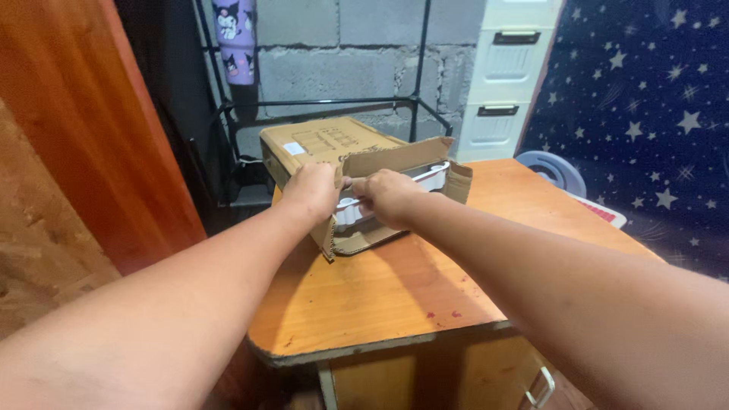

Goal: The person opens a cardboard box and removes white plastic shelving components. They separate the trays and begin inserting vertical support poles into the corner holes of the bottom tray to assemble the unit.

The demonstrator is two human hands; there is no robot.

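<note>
Both hands [353, 191] at box's [326, 140] open edge

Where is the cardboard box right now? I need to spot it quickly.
The cardboard box sits at the far left end of the wooden table, mid-frame, with the left hand and right hand at its open front flaps.

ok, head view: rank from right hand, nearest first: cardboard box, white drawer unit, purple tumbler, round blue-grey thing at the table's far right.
1. cardboard box: under the right hand, touching.
2. round blue-grey thing: right, at the table edge.
3. white drawer unit: behind, against the wall.
4. purple tumbler: top left, on the rack.
</note>
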